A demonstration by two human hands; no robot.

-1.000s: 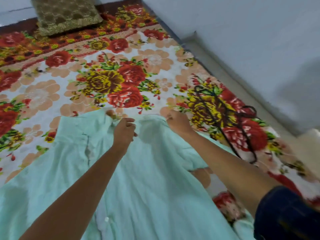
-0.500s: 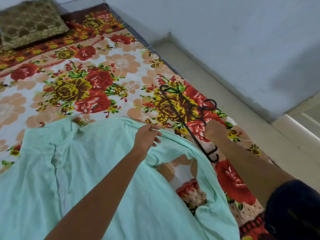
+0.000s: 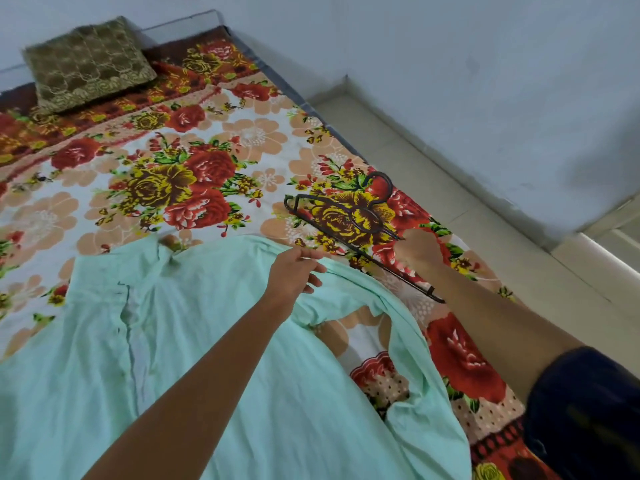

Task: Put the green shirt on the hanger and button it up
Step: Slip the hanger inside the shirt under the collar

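Left hand (image 3: 294, 271) pinches the green shirt (image 3: 207, 358); blurred right hand (image 3: 420, 249) touches the hanger (image 3: 346, 216), its grip unclear.

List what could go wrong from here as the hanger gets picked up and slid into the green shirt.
1. The right hand reaches the dark hanger near its lower bar; its grip is blurred, so the hanger may tilt or slip when lifted.
2. The left hand pinches only the edge of the green shirt, which lies rumpled; the hanger's end could snag a fold.
3. The hook could catch the floral bedsheet.
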